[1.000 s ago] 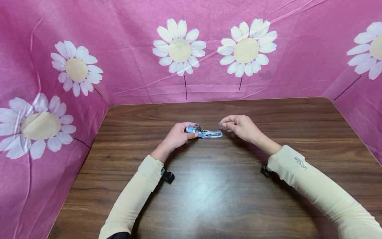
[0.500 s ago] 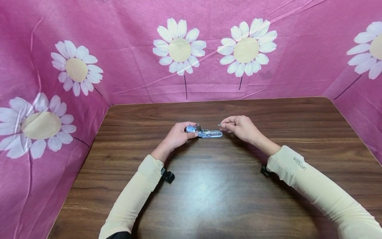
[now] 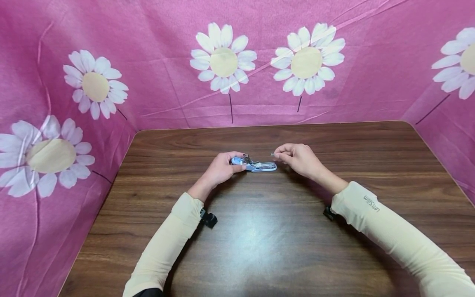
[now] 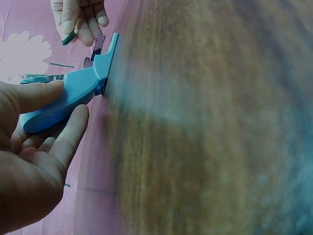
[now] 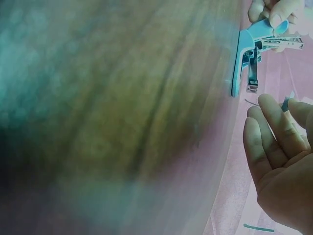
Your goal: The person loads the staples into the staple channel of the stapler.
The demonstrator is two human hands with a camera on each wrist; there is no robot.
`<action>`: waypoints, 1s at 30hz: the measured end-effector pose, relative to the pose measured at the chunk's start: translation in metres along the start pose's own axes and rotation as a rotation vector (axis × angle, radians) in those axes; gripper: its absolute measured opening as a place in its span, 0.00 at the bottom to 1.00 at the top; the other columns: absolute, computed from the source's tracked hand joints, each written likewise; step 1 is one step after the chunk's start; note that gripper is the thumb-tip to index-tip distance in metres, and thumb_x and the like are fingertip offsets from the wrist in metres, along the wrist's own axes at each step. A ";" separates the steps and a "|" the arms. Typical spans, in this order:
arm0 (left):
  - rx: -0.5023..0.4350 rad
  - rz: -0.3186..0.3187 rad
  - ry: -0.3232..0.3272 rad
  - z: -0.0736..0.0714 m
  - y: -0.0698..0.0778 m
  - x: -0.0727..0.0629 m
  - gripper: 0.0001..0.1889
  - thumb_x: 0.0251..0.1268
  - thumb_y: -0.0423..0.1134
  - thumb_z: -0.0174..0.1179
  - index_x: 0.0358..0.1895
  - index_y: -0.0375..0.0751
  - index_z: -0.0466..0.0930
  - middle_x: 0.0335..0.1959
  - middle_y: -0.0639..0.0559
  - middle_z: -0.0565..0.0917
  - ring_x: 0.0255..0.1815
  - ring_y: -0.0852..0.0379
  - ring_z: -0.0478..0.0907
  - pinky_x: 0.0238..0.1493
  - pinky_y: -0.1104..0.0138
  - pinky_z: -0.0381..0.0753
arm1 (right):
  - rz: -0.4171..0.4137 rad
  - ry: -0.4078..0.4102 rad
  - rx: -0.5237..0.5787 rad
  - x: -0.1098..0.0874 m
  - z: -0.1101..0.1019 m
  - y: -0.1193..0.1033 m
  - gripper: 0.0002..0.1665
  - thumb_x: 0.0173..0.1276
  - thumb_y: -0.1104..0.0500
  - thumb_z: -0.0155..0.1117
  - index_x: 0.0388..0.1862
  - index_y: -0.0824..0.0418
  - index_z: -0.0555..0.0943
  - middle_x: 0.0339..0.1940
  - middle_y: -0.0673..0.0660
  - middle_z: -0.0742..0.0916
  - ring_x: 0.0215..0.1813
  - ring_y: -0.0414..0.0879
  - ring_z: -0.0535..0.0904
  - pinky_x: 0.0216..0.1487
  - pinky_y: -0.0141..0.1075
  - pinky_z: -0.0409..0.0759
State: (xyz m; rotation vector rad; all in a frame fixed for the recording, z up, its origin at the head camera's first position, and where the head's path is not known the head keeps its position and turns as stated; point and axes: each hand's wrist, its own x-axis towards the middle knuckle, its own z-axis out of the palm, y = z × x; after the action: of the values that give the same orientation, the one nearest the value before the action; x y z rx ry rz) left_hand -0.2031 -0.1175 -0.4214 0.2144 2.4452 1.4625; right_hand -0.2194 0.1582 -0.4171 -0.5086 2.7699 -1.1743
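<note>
Nothing moved: left hand [image 3: 219,168] grips stapler [image 3: 255,164]; right hand [image 3: 301,158] pinches, prob., staple strip [image 3: 273,154]; table [image 3: 259,231].

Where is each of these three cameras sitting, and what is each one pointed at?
Head: worn on the head, looking forward and down at the table; both sleeved arms and hands show.
Left wrist: beside the left hand, which grips the blue stapler; the right hand shows beyond.
Right wrist: beside the right hand, facing the stapler's open front; left fingertips show at the top.
Shared: all three show the stapler and the wooden tabletop.
</note>
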 end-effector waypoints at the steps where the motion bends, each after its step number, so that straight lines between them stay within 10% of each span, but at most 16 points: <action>1: 0.000 0.000 0.000 0.000 0.000 0.000 0.17 0.65 0.35 0.68 0.57 0.44 0.85 0.39 0.53 0.87 0.33 0.61 0.72 0.32 0.71 0.68 | -0.003 0.002 0.001 0.000 0.000 0.000 0.12 0.75 0.50 0.64 0.43 0.55 0.87 0.35 0.52 0.93 0.29 0.45 0.84 0.33 0.30 0.75; 30: -0.004 -0.004 -0.003 0.000 -0.002 0.001 0.17 0.65 0.35 0.68 0.57 0.45 0.85 0.39 0.53 0.88 0.33 0.61 0.73 0.33 0.72 0.70 | -0.071 -0.042 -0.078 0.005 0.005 -0.007 0.06 0.71 0.52 0.67 0.40 0.50 0.88 0.32 0.47 0.92 0.25 0.39 0.76 0.37 0.36 0.73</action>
State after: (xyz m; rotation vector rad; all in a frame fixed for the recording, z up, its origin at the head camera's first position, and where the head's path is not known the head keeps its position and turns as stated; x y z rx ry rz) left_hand -0.2037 -0.1180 -0.4229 0.2105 2.4386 1.4645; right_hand -0.2207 0.1487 -0.4148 -0.6360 2.7927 -1.0593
